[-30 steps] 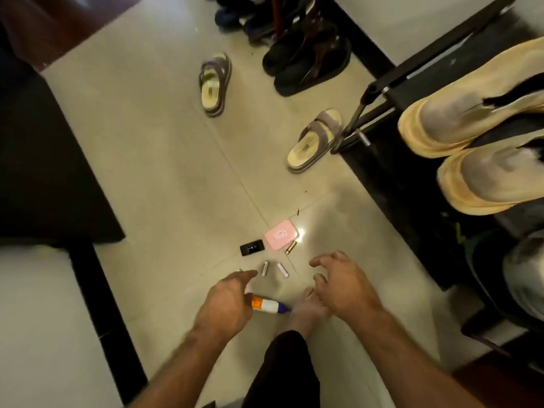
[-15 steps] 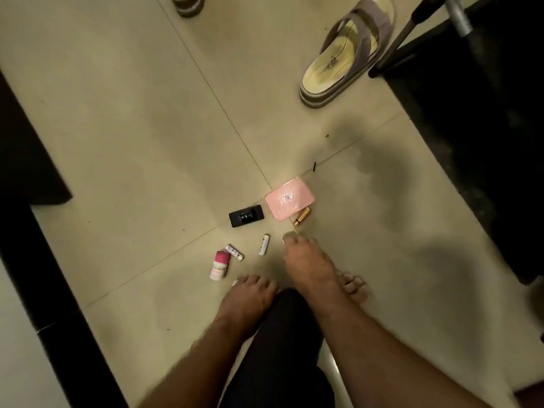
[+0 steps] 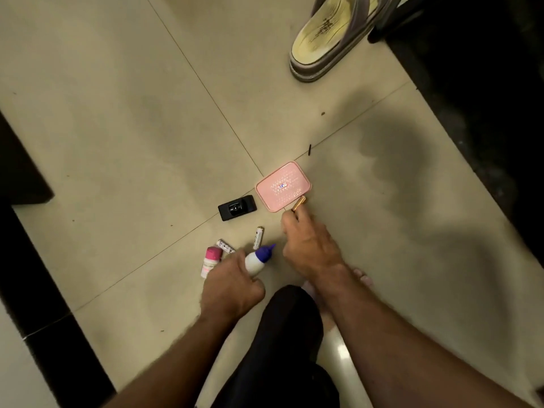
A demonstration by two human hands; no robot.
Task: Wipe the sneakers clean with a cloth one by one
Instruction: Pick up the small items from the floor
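Purple-capped bottle [image 3: 259, 260] sits gripped in the left hand [image 3: 232, 287], low centre; right hand [image 3: 309, 245] pinches a gold tube [image 3: 299, 204] beside the pink case [image 3: 283, 187]. Sandal [image 3: 335, 33] cut off at top; no cloth visible

The left hand [image 3: 232, 285] now grips a white bottle [image 3: 255, 262] with blue cap at lower centre; the right hand [image 3: 312, 245] has reached the small gold tube [image 3: 299, 203] beside the pink case [image 3: 283, 186]
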